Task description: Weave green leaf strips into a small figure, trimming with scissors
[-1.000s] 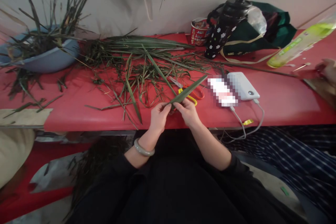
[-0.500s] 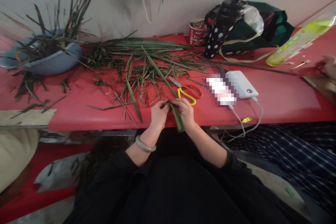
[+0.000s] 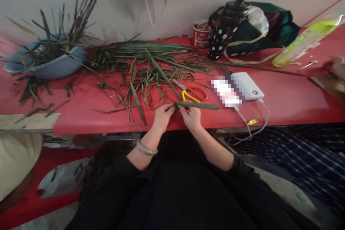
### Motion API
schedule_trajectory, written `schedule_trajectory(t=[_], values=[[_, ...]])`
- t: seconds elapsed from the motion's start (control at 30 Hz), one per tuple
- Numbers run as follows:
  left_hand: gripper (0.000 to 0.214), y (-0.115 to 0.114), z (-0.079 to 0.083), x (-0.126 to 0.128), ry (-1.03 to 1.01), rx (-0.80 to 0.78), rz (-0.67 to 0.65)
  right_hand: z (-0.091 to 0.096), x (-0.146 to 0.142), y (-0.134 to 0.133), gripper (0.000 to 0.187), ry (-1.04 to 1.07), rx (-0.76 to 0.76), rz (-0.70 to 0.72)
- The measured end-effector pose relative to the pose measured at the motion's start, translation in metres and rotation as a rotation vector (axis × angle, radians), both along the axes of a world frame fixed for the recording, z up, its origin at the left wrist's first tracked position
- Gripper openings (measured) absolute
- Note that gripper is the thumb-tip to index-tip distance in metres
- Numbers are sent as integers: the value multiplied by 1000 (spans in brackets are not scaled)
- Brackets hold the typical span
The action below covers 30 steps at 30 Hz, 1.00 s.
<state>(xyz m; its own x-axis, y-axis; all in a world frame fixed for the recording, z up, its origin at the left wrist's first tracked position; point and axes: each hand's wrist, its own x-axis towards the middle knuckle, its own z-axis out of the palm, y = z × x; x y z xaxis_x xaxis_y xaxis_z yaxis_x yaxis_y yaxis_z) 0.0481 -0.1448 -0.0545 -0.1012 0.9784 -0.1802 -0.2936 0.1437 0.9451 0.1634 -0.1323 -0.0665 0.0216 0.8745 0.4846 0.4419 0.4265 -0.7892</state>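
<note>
Between my two hands, over the table's near edge, is a long green leaf strip (image 3: 199,105). One end of it sticks out to the right above my right hand (image 3: 192,116); another length runs up and left across the table. My left hand (image 3: 163,115), with a pale bangle on the wrist, pinches the leaf at its folded part. My right hand's fingers are closed at the same spot, and the fold itself is mostly hidden by fingertips. Just beyond my hands lie scissors (image 3: 192,94) with one red and one yellow handle.
Cut leaves (image 3: 145,48) spread over the red table (image 3: 291,100). At left stands a blue basin (image 3: 59,65) full of stalks. To the right are a white power bank (image 3: 246,86), a blurred-out phone, a black flowered tumbler (image 3: 225,28), a red cup (image 3: 201,35) and a bottle (image 3: 304,45). Another person's hand (image 3: 338,67) shows far right.
The leaf's free end has swung from hanging down toward me to pointing right, over my right hand. My right hand has lowered slightly; both hands stay at the fold.
</note>
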Motion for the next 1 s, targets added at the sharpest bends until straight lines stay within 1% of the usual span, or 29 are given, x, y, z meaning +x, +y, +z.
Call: schedule_trajectory(t=[0.07, 0.17, 0.23, 0.3, 0.37, 0.43, 0.5, 0.57, 0.6, 0.7, 0.73, 0.8, 0.9, 1.0], values=[[17, 0, 0, -1, 54, 10, -21, 0, 1, 0, 13, -19, -38, -35], [15, 0, -1, 0, 126, 46, -2, -1, 1, -1, 13, -19, -28, -51], [13, 1, -2, 2, 149, 56, 24, -1, 2, -2, 12, -2, 34, 5], [12, 1, -3, 3, 147, 57, 49, 0, 2, -3, 11, 12, 129, 87], [11, 1, -2, 4, 134, 54, 77, 1, 3, -4, 11, -6, 207, 160], [11, 2, 0, 5, 126, 48, 104, 2, 3, -6, 14, -43, 244, 207], [11, 2, 0, 4, 123, 41, 117, 2, 2, -6, 17, -71, 243, 227], [12, 2, 1, 3, 109, 31, 94, 1, 2, -6, 15, -56, 203, 200], [13, 2, 1, 2, 100, 29, 68, 1, 1, -5, 13, -31, 160, 161], [18, 1, 0, -2, 86, 32, -57, -1, 1, 1, 11, 106, -36, 7], [19, 1, 0, -4, 86, 37, -99, -2, 2, 3, 12, 164, -101, -7], [20, 0, 0, -7, 75, 40, -148, -4, 3, 7, 13, 293, -197, 53], [21, 0, -2, -10, 27, 33, -154, -8, 4, 11, 15, 457, -279, 223], [22, 1, -3, -9, -9, 46, -143, -10, 6, 14, 17, 513, -351, 318]])
